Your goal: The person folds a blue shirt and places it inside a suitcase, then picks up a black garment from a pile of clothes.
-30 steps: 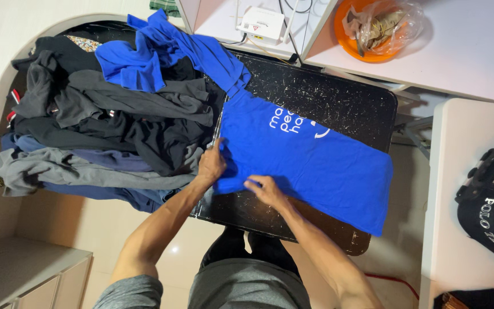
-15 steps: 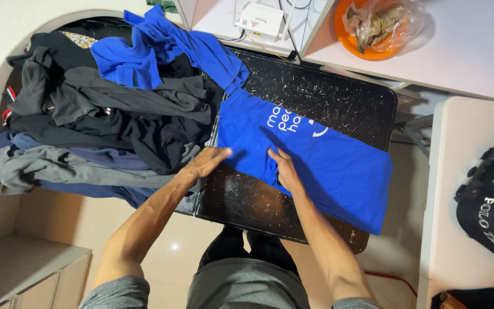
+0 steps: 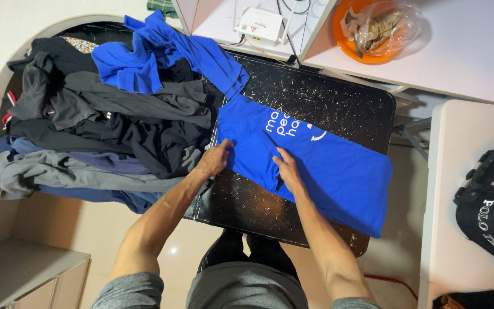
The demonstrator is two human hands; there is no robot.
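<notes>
A bright blue T-shirt [image 3: 327, 171] with white print lies spread across a black, scratched table [image 3: 327, 94]. My left hand [image 3: 214, 158] pinches the shirt's near left edge, fingers closed on the fabric. Flat on the shirt a little to the right rests my right hand [image 3: 287, 167], fingers together and pressing the cloth down. The near edge of the shirt is folded in under both hands.
A heap of dark, grey and blue clothes [image 3: 104, 114] covers the table's left side. Behind it stand a white shelf with a small white box [image 3: 260, 24] and an orange bowl [image 3: 373, 28] holding a plastic bag. A black cap [image 3: 490, 200] lies on the white surface at right.
The shirt's near left edge has been folded inward. My right hand slid up onto the fold and my left hand shifted from flat back to gripping the edge.
</notes>
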